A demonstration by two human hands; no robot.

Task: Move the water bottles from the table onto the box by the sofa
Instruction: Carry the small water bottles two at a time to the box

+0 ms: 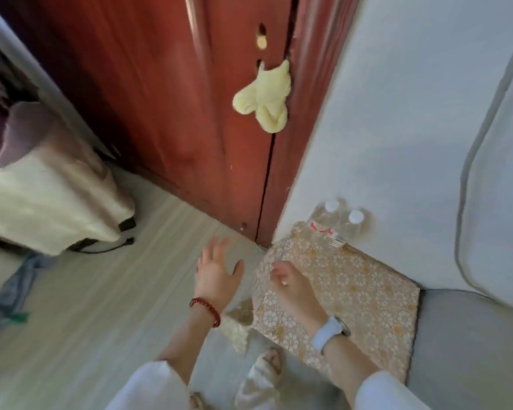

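Two clear water bottles with white caps [332,223] [353,224] stand side by side at the far corner of the box [367,291], which is draped in a floral lace cloth beside the grey sofa [468,344]. My left hand [216,267], with a red bead bracelet at the wrist, hovers over the floor left of the box, fingers spread and holding nothing. My right hand [290,285], with a pale watch at the wrist, hangs over the near left part of the box, fingers loosely curled and holding nothing. The table is out of view.
A red-brown wooden door [166,99] with a yellow cloth [264,102] hanging on it stands straight ahead. A draped piece of furniture [42,187] is at the left. The wall [382,113] runs behind the box. My slippered foot [264,377] is on the pale floor.
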